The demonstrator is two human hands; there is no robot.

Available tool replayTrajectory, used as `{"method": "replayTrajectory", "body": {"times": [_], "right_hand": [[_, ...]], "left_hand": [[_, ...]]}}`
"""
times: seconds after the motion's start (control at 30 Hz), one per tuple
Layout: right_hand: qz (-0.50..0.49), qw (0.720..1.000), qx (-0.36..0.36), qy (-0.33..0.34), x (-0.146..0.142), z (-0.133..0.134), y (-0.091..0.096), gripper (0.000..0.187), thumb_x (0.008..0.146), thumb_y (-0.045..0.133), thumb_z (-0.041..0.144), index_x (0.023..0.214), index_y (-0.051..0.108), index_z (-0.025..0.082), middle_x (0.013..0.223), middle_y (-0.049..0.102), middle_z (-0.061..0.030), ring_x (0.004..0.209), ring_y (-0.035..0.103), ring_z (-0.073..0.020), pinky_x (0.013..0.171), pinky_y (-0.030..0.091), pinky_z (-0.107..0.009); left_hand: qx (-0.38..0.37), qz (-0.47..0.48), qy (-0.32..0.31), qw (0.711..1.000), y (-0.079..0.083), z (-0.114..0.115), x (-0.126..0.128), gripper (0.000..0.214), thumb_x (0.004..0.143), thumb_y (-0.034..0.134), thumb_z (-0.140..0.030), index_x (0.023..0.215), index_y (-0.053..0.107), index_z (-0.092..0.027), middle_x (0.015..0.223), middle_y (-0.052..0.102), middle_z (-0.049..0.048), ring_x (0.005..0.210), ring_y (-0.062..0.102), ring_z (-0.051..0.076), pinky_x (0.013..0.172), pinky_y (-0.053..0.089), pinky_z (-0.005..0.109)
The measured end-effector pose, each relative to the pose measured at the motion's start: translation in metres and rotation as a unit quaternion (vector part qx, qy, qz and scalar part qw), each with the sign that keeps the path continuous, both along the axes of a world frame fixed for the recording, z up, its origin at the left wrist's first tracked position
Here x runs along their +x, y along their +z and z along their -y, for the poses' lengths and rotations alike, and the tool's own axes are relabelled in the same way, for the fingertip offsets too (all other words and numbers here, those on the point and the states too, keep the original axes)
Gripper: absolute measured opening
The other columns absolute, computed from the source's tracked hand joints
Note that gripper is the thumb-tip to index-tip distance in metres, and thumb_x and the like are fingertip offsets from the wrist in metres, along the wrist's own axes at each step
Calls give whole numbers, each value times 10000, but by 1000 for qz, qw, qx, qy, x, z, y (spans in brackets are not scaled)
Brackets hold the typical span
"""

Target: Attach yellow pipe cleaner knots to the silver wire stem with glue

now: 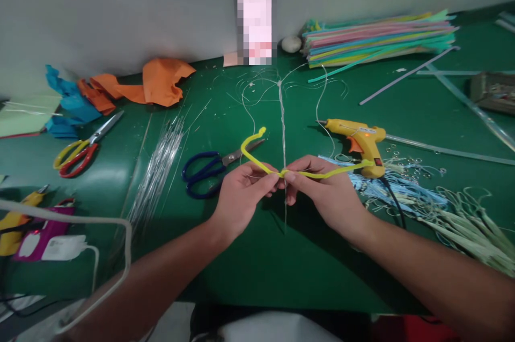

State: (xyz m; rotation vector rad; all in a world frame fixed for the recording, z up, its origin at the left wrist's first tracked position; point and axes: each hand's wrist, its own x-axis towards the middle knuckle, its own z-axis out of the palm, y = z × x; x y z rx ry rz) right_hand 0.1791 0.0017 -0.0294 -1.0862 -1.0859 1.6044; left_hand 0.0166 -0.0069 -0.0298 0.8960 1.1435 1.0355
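Observation:
A yellow pipe cleaner (330, 173) crosses a twisted wire stem (282, 125) at the middle of the view. My left hand (247, 186) pinches the pipe cleaner just left of the crossing, where its free end curls upward. Close beside it, my right hand (317, 184) pinches the same pipe cleaner right of the crossing; that end runs out toward the glue gun. The stem stands between my fingertips, its lower tip showing below them. Thin wires branch from the stem's top in loops. Whether my fingers also grip the stem is hidden.
Blue-handled scissors (205, 173) lie left of my hands, with a bundle of wires (159, 165) beyond. A yellow glue gun (358, 141) rests at right near blue tasselled cords (386, 186). Behind are bundled pipe cleaners (378, 39), orange paper (163, 82) and a blurred phone-like screen (255, 20).

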Motion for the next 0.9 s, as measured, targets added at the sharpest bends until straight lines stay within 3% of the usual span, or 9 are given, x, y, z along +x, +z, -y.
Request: {"method": "replayTrajectory", "body": {"times": [0.37,0.63,0.9], "right_hand": [[2,999,-33,19,-1,-5,-2,280,720,808,448,752,667,207,560,623,31,520,568,-111,528,476,-259],[-25,998,-52,35,2,-6,-8,242,743,787,409,792,691,193,710,668,0,553,586,-114,543,470,-270],[40,998,-24,-29,6,-3,-6,211,737,797,376,794,672,215,623,636,22,537,587,-121,546,487,-274]], "left_hand": [[-8,-21,17,1000,-6,-7,-2,191,686,801,-324,737,725,-156,656,679,7,558,580,97,596,511,254],[19,-23,26,999,-8,-9,-5,174,677,802,-300,740,720,-159,657,696,12,552,601,103,591,534,256],[39,-60,40,997,-6,-9,-6,154,679,788,-292,744,721,-169,670,702,8,558,620,106,605,559,258]]}}
